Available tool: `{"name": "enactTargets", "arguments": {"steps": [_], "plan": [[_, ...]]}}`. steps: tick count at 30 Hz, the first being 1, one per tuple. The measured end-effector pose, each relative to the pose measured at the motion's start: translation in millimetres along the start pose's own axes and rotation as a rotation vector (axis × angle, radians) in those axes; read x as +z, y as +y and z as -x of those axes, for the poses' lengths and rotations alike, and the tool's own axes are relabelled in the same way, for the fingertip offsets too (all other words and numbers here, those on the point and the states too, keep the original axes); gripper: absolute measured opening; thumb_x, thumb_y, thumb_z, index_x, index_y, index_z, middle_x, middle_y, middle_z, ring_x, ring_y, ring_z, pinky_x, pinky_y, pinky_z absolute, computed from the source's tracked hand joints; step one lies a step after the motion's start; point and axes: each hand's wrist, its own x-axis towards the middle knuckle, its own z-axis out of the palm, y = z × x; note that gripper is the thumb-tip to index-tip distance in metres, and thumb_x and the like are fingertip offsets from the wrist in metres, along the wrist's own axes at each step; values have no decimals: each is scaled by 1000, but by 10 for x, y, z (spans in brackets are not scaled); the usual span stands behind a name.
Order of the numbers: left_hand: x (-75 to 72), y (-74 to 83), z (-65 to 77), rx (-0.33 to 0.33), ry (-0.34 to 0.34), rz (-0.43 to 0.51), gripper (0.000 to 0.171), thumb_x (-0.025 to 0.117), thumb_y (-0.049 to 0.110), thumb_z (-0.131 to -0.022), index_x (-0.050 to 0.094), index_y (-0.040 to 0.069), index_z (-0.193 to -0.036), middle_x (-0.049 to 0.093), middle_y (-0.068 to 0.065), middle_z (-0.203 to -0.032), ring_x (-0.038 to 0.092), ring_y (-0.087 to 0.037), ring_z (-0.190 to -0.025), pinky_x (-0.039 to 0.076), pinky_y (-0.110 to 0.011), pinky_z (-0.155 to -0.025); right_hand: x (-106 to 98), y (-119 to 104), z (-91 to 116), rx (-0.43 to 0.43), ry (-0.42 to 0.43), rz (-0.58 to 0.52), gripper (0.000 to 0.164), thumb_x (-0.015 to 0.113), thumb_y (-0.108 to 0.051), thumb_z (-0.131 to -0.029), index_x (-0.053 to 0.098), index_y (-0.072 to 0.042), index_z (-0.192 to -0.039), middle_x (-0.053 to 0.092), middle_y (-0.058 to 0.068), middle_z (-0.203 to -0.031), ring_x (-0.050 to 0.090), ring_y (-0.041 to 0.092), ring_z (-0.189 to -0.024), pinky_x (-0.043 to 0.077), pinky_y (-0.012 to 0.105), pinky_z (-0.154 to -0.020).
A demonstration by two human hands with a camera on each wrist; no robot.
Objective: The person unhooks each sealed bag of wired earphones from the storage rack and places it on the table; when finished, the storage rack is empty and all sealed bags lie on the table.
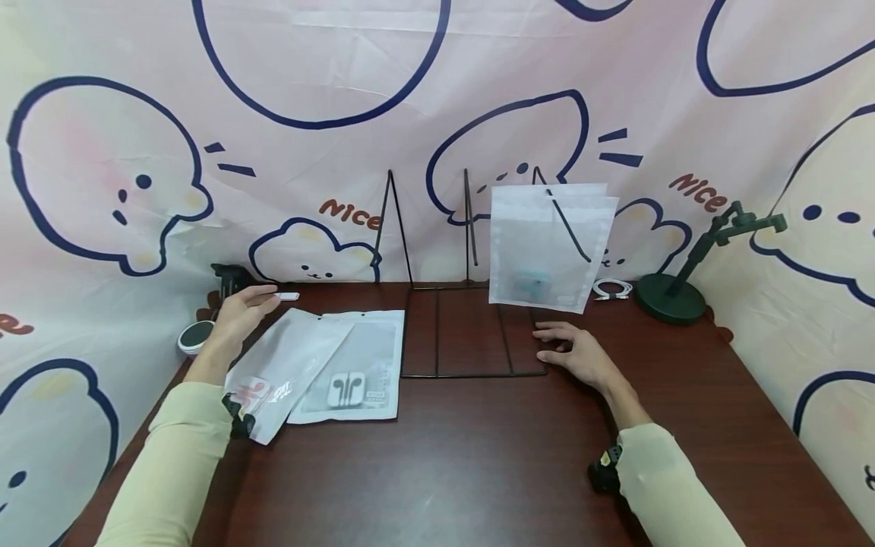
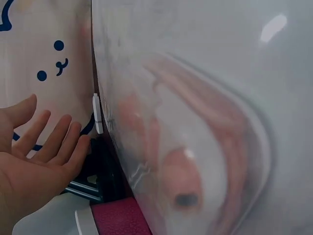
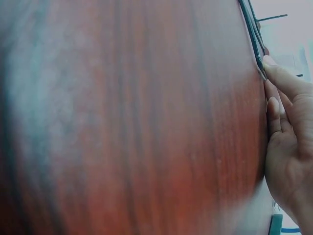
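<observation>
**White stick (image 1: 289, 296) just beyond the left hand (image 1: 239, 319), set crosswise**

Stick seen near the back edge of the bench (image 1: 437, 471), on the left, behind two flat bags (image 1: 379, 357). By the head view, it is placed immediately to the right of the left fingertips, its long axis directed left to right, roughly parallel to the back edge. In the left wrist view, a gap is shown between stick and fingers; no grip is seen. The left fingers are held loosely extended, thumb apart.

The right hand (image 1: 579, 358) is found well away, at the right side of the wire rack (image 1: 472, 375). Its thumb and forefinger are spread, and the rack appears to be touched; nothing is seen to be gripped. Bags and rack are interposed between this hand and the stick.

Relation judged to matter: the stick's near end is faced by the left hand, clearly the nearer; its length is pointed away from those fingertips, toward the rack side.
</observation>
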Motion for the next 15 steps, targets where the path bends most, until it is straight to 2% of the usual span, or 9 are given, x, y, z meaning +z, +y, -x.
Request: {"name": "enactTargets", "arguments": {"steps": [5, 10, 15], "plan": [[36, 109, 87, 33, -21, 11, 56, 53, 34, -109, 43, 8, -158, 44, -23, -159, 41, -43, -145, 34, -60, -118, 1, 0, 0, 1, -3, 15, 41, 77, -19, -96, 70, -8, -135, 55, 8, -151, 53, 29, -133, 51, 32, -92], [134, 299, 199, 103, -102, 1, 62, 55, 42, -108, 43, 7, -157, 43, -23, -158, 39, -44, -146, 32, -62, -119, 11, -3, 3, -5, 7, 17, 40, 77, -17, -96, 70, -7, -134, 55, 8, -151, 53, 29, -133, 51, 31, -92], [310, 472, 289, 166, -194, 31, 56, 59, 36, -107, 48, 6, -154, 48, -21, -155, 47, -42, -141, 37, -59, -117, 10, -7, 7, -8, 5, 9, 41, 77, -16, -96, 70, -7, -134, 55, 9, -151, 52, 31, -134, 50, 29, -91]]}}
